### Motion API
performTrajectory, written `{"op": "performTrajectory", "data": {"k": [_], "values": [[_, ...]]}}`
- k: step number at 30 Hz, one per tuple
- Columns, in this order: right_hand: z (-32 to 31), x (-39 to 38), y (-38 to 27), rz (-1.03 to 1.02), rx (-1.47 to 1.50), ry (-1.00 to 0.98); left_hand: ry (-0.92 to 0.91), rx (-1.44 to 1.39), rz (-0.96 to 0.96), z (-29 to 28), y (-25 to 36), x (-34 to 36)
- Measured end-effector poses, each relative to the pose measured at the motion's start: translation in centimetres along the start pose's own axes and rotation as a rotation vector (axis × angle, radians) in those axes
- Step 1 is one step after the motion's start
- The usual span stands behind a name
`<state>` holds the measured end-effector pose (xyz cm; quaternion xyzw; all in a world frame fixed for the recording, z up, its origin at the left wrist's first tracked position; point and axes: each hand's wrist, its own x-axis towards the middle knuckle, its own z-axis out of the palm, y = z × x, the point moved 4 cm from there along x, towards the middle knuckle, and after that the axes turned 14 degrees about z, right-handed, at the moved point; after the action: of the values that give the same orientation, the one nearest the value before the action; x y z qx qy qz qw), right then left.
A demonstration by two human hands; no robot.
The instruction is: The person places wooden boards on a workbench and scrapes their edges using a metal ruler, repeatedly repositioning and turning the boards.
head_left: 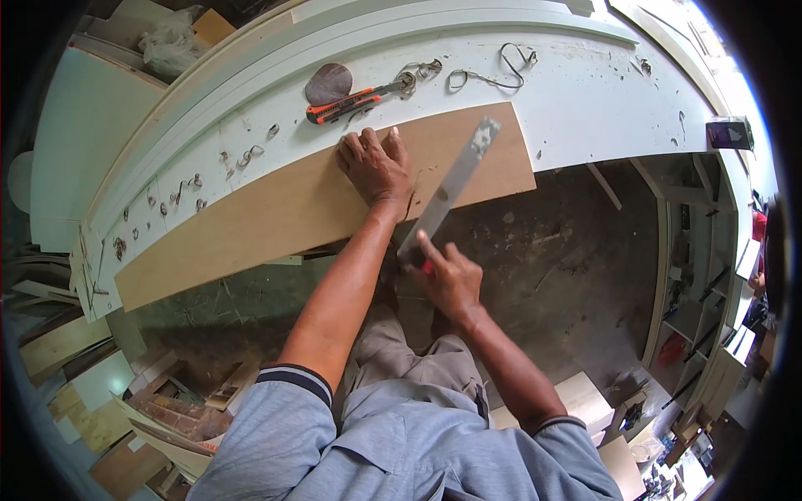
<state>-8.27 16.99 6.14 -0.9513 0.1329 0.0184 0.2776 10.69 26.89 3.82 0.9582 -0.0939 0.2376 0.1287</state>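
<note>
A long brown wooden board (284,209) lies along the near edge of a white bench and overhangs it. My left hand (376,167) bears down on the board, its bent fingers hooked at the far edge. In my right hand (451,280) is a handsaw (455,179), its blade slanting up and away across the board. A bit of the red handle shows under my fingers, and my index finger points along the blade. Near the blade, a dark split or cut mark (411,200) runs in from the board's near edge; its depth is unclear.
Beyond the board, an orange-and-black utility knife (342,106) lies beside a dark round disc (328,84). Curled shavings and a thin dark cord (508,79) are scattered on the white bench (585,100). A small dark box (728,134) stands at the right; wood offcuts (75,359) pile up at lower left.
</note>
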Motion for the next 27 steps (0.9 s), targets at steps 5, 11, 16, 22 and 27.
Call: {"op": "performTrajectory", "data": {"k": [5, 11, 16, 22, 27], "values": [[1.5, 1.3, -2.3, 0.026, -0.009, 0.035, 0.011, -0.065, -0.02, 0.3, 0.1, 0.6], [1.3, 1.1, -2.5, 0.053, -0.057, 0.046, 0.117, -0.192, 0.014, -0.8, -2.0, 0.2], [1.2, 0.4, -2.6, 0.049, -0.043, 0.082, 0.093, -0.137, 0.088, -3.0, -12.9, -1.3], [2.2, -2.5, -3.1, -0.031, -0.053, -0.01, -0.027, 0.065, 0.169, -3.7, -14.0, -1.0], [3.4, -0.9, -5.3, 0.022, -0.03, 0.088, -0.013, 0.052, 0.198, -3.6, -13.8, -1.1]]}}
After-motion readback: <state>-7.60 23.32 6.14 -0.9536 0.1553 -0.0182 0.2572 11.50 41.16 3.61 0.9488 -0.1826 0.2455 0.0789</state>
